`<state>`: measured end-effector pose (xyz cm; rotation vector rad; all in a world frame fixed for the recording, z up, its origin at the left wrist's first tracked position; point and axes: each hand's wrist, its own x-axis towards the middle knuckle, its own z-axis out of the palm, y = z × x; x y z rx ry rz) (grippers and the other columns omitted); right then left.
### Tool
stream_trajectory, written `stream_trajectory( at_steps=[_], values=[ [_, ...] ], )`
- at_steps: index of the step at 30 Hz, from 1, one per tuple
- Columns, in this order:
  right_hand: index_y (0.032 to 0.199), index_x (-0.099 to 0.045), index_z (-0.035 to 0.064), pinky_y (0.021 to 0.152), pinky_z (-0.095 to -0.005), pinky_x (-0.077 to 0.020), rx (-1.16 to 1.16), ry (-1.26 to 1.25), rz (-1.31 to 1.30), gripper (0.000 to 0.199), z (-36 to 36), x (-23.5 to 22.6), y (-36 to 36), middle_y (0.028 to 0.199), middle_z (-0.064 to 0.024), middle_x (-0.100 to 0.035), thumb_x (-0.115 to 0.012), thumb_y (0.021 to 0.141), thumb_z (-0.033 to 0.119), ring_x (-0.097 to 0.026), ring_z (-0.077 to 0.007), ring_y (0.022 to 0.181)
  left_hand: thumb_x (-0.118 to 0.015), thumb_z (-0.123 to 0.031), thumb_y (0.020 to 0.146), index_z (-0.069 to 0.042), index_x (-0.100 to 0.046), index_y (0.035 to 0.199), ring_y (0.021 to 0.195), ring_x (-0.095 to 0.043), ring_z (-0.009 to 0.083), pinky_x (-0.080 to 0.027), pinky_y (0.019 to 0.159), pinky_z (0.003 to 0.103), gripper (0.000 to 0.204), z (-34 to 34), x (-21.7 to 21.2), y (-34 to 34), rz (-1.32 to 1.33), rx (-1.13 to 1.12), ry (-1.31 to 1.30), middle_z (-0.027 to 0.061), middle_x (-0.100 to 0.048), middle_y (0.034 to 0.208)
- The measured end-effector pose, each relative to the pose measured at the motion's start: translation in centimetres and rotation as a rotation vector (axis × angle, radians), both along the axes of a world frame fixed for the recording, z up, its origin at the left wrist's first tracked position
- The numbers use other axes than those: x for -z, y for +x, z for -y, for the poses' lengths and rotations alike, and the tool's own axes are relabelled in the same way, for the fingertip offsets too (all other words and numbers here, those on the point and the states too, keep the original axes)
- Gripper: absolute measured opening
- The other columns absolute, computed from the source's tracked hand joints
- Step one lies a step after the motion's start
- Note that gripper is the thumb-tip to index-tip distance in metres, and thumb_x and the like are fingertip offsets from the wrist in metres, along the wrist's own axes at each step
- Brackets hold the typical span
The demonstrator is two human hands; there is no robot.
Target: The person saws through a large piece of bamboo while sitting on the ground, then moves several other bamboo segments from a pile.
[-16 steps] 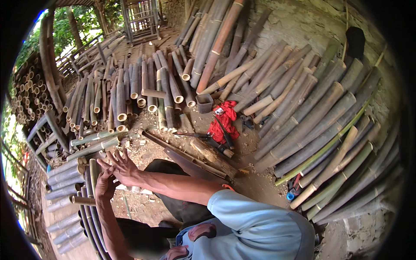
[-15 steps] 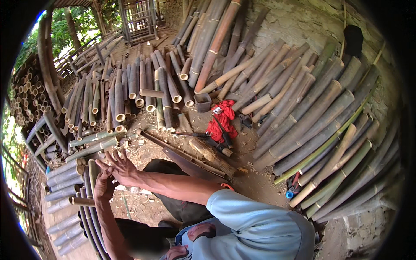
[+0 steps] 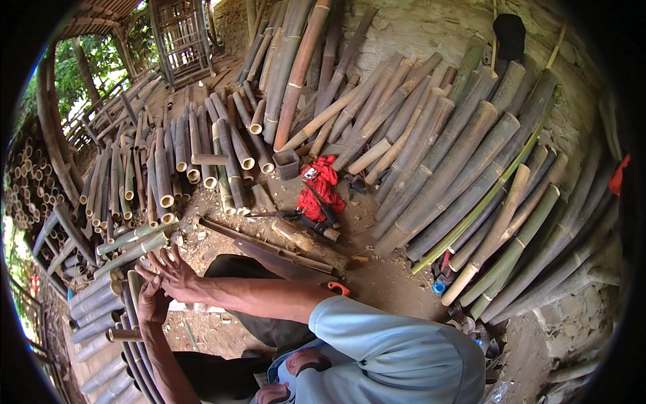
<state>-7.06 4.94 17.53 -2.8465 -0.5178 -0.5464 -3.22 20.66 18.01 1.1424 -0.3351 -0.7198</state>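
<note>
Pale blue short-sleeve shirt, sleeve [image 3: 367, 330] ends abt the elbow; forearms bare below it. Dark trousers [image 3: 235, 269] over the knees. Left hand [image 3: 151, 303] & right hand [image 3: 171, 273] bare, no gloves, no watch or rings visible.

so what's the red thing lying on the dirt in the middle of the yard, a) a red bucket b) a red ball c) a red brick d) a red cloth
d, the red cloth lies crumpled in soft folds on the ground, between the short cut bamboo poles and the long bamboo poles leaning on the wall.
</note>
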Motion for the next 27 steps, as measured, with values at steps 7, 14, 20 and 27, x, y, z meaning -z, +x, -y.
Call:
stream_trajectory(
  at_steps=[7, 14, 20, 27],
  values=[
    [0.163, -0.007, 0.0252, 0.113, -0.0765, -0.0082, 0.024, 0.023, 0.077, 0.085, -0.3, 0.1, 0.1, 0.163, -0.0246, -0.021, -0.054, 0.093, 0.035, -0.034, -0.0486, 0.143, -0.08, -0.027, 0.083, -0.007, -0.044, 0.149, 0.14, -0.043, 0.0308, -0.03, 0.119, 0.048, 0.078, -0.1, 0.6, 1.0, 0.051, 0.06, -0.08, 0.0099, -0.048, 0.15],
    [0.163, -0.009, 0.0253, 0.113, -0.0768, -0.0101, 0.043, -0.034, 0.051, 0.085, -0.2, -1.9, -1.2, 0.164, -0.023, -0.02, -0.055, 0.093, 0.04, -0.033, -0.0476, 0.143, -0.085, -0.021, 0.077, -0.006, -0.056, 0.132, 0.13, -0.052, 0.0244, -0.036, 0.115, 0.044, 0.064, 0.8, -1.6, -0.6, 0.121, 0.008, -0.172, 0.0052, -0.059, 0.135],
    [0.163, -0.016, 0.0189, 0.113, -0.0773, -0.0105, -0.016, -0.205, 0.158, 0.081, 1.6, -3.8, -2.5, 0.164, -0.0209, -0.02, -0.051, 0.093, 0.04, -0.028, -0.0464, 0.146, -0.085, -0.025, 0.077, -0.009, -0.056, 0.134, 0.131, -0.052, 0.0234, -0.037, 0.115, 0.045, 0.067, 2.8, -3.5, -3.5, 0.118, 0.014, -0.266, 0.0048, -0.057, 0.138],
    [0.16, -0.027, 0.0258, 0.115, -0.0758, -0.0099, -0.159, -0.448, 0.076, 0.065, 0.8, -10.5, -2.2, 0.165, -0.0131, -0.022, -0.044, 0.098, 0.037, -0.023, -0.036, 0.15, -0.082, -0.027, 0.077, -0.018, -0.033, 0.155, 0.142, -0.041, 0.0284, -0.033, 0.119, 0.047, 0.093, 0.4, -0.7, -0.3, 0.016, -0.076, -0.428, 0.0078, -0.042, 0.153]
  ],
)
